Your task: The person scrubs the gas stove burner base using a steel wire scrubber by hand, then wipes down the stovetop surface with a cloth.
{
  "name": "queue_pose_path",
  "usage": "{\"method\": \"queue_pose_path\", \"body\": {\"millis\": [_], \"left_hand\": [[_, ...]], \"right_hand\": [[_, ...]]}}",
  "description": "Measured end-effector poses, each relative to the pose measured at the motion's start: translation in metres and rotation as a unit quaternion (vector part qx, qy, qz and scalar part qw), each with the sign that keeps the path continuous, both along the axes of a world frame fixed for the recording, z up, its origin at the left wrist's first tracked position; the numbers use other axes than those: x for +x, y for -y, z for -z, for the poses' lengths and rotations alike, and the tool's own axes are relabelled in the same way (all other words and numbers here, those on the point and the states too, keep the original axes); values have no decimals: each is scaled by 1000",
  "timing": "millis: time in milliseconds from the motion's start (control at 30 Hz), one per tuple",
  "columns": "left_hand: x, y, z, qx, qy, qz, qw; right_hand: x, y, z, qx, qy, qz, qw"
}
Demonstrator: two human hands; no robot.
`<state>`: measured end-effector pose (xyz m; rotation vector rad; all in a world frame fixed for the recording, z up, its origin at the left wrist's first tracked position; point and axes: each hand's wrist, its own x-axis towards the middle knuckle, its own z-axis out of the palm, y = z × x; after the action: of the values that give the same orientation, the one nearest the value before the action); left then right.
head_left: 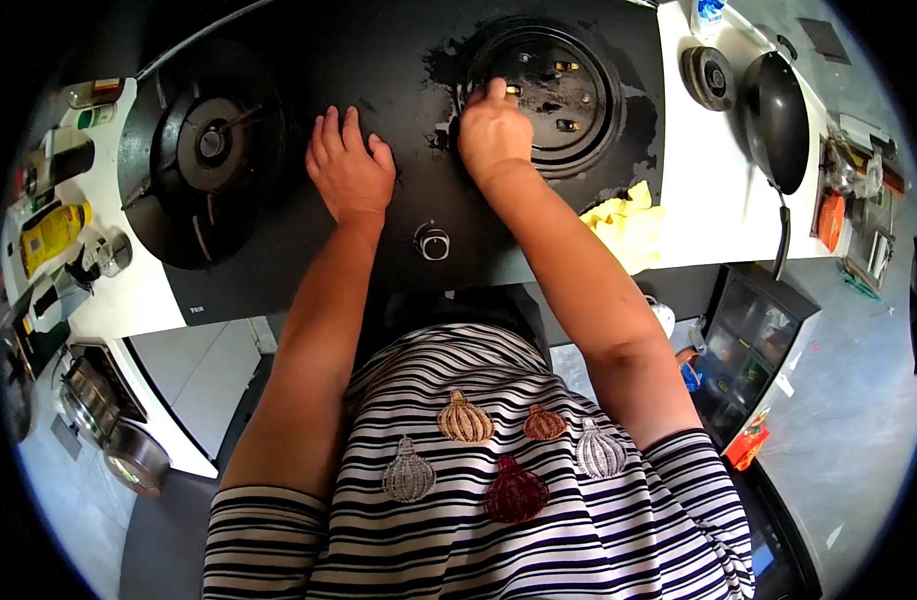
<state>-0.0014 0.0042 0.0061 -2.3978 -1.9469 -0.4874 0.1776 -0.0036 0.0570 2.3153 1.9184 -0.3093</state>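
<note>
My left hand (351,168) lies flat on the black gas stove top (309,260), fingers stretched out, holding nothing. My right hand (496,132) is closed, its fingertips pressed down at the left side of the bare round burner recess (579,150). Whatever those fingers may hold is hidden beneath them. Small brass-coloured fittings (567,125) stick up inside the recess, and wet smears surround it. Near the stove's front edge, between my arms, is a control knob (433,242). A yellow cloth (629,228) lies crumpled by my right forearm.
On the left, the other burner (211,145) has its pan support fitted. A removed burner part (710,78) and a black wok (777,122) rest on the white counter (694,190) at right. Bottles, including a yellow one (54,238), crowd the far left.
</note>
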Motion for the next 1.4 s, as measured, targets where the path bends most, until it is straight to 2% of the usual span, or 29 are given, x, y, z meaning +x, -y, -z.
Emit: {"method": "queue_pose_path", "body": {"millis": [33, 67, 133, 200, 300, 533, 667, 700, 800, 833, 1000, 1133, 1200, 1367, 1400], "left_hand": [[0, 0, 2, 3, 1, -1, 1000], [0, 1, 3, 4, 3, -1, 1000], [0, 0, 4, 7, 4, 6, 1000], [0, 1, 2, -8, 4, 3, 1000], [0, 0, 4, 24, 1, 6, 1000], [1, 1, 4, 20, -2, 5, 1000], [0, 2, 7, 26, 3, 9, 1000], [0, 1, 6, 26, 4, 9, 1000], [1, 1, 5, 19, 4, 5, 1000], [1, 1, 3, 0, -2, 10, 1000], [4, 2, 7, 3, 4, 9, 1000], [1, 1, 4, -5, 4, 12, 1000], [0, 4, 4, -11, -10, 9, 1000], [1, 3, 3, -12, -8, 11, 1000], [1, 2, 4, -12, -8, 11, 1000]], "right_hand": [[-3, -8, -2, -58, 42, 8, 997], [-3, -10, 2, -57, 38, 12, 998], [2, -10, 8, 1, 17, 50, 999], [6, 12, 7, -12, 4, 54, 998], [10, 52, 16, 73, -31, 65, 995], [11, 11, 15, 127, -52, 48, 989], [5, 6, 13, 118, -53, 89, 988], [4, 14, 8, 74, -62, 114, 989], [6, 36, 20, 117, -73, 124, 983], [7, 34, 10, 101, -55, 81, 990], [7, -20, 4, 79, -72, 106, 989], [12, -38, 23, 78, -128, 193, 970], [9, -12, 6, 39, -77, 125, 988], [-7, 15, 1, 14, -49, 132, 990], [-7, 7, 3, 18, -25, 100, 995]]}}
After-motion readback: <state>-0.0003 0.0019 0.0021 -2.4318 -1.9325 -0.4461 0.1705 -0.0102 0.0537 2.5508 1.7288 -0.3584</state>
